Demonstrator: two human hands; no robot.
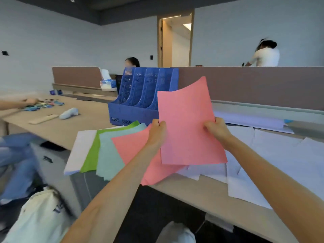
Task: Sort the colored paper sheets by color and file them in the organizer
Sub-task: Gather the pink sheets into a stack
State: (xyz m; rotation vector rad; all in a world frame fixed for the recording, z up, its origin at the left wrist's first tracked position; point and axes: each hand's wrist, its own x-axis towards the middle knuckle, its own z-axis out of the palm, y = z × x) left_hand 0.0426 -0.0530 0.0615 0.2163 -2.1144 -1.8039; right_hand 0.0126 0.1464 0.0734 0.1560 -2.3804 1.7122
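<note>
I hold a pink sheet (187, 127) upright in front of me, its top corner curling back. My left hand (157, 130) pinches its left edge and my right hand (216, 128) grips its right edge. Beneath it, fanned on the desk, lie another pink sheet (133, 151), a pale teal sheet (110, 155), a green sheet (91, 155) and a white sheet (78, 151). The blue organizer (138, 95) with several upright slots stands just behind the fan, partly hidden by the held sheet. Its slots look empty.
White sheets (273, 163) spread over the desk to the right. A brown partition (254, 85) runs behind the desk. On the left desk lie a remote-like bar (43, 119), a white device (69, 113) and small blue items that another person's hand (29, 101) is touching. A bag (40, 216) sits low left.
</note>
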